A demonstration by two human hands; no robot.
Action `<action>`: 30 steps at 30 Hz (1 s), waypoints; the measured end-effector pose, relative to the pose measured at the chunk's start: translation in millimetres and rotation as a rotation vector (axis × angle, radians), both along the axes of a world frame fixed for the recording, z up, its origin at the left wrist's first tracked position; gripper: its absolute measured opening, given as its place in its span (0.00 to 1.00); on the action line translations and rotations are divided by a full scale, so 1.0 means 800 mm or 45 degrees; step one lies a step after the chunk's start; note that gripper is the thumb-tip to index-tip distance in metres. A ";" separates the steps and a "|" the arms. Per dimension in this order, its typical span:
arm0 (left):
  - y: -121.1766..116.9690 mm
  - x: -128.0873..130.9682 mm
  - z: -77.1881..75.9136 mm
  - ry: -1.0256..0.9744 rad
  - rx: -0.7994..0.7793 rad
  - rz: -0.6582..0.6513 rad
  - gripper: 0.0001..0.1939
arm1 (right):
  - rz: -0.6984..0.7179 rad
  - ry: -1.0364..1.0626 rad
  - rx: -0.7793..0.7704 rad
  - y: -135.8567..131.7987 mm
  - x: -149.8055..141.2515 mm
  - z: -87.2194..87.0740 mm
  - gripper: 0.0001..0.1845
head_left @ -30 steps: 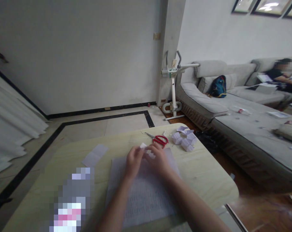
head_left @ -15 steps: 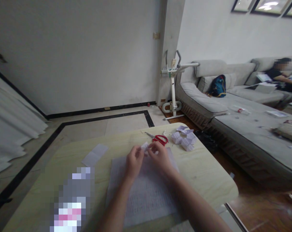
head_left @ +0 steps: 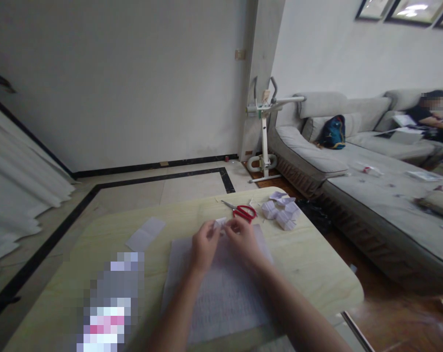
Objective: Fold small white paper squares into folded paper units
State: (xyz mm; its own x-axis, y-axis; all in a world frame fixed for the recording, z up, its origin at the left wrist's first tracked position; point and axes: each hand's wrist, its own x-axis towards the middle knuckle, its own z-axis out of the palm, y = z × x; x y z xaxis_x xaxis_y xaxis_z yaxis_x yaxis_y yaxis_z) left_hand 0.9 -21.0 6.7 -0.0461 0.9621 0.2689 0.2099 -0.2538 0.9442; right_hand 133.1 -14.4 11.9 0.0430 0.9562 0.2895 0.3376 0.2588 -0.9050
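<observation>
A small white piece of folded paper (head_left: 220, 223) is pinched between the fingertips of both hands. My left hand (head_left: 205, 244) grips it from the left, and my right hand (head_left: 242, 239) from the right. Under my hands and forearms lies a large written sheet of paper (head_left: 221, 303). Just beyond my right hand rest red-handled scissors (head_left: 244, 213), blades pointing left. Several folded paper pieces (head_left: 282, 211) are grouped to the right of the scissors. On the left side, a creased slip of paper (head_left: 145, 234) lies flat.
The pale wooden table (head_left: 316, 274) has a rounded right corner. A blurred-out object (head_left: 109, 303) stands at its near left. Beyond are an exercise machine (head_left: 264, 132), a grey sofa (head_left: 375, 190) with a backpack (head_left: 334, 132), and a seated person (head_left: 428, 117). A white curtain (head_left: 19, 195) hangs at left.
The whole view has shifted slightly. Both hands still hold the small paper, which now shows a little lower and flatter between the fingertips.
</observation>
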 end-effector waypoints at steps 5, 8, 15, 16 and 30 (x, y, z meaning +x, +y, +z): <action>-0.001 -0.001 0.002 0.145 0.077 0.105 0.11 | 0.039 -0.012 0.004 -0.001 -0.001 0.002 0.04; 0.000 0.000 0.003 0.173 0.123 0.145 0.10 | 0.068 -0.022 -0.025 -0.003 -0.001 0.003 0.04; 0.002 0.002 0.003 0.205 0.165 0.148 0.10 | 0.055 -0.011 -0.012 -0.003 -0.002 0.000 0.05; 0.002 0.001 0.003 0.230 0.172 0.152 0.09 | 0.056 -0.020 -0.004 -0.003 -0.002 0.000 0.04; 0.000 -0.001 0.005 0.279 0.155 0.202 0.07 | 0.036 0.010 -0.006 -0.003 -0.001 0.003 0.03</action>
State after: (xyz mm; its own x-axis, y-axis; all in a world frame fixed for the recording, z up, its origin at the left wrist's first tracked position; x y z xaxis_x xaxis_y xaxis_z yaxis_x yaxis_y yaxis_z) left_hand -0.1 -20.8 10.8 -0.1215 0.9075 0.4022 0.4515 -0.3103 0.8366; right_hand 132.3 -17.2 14.5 0.0183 0.9584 0.2850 0.3233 0.2640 -0.9087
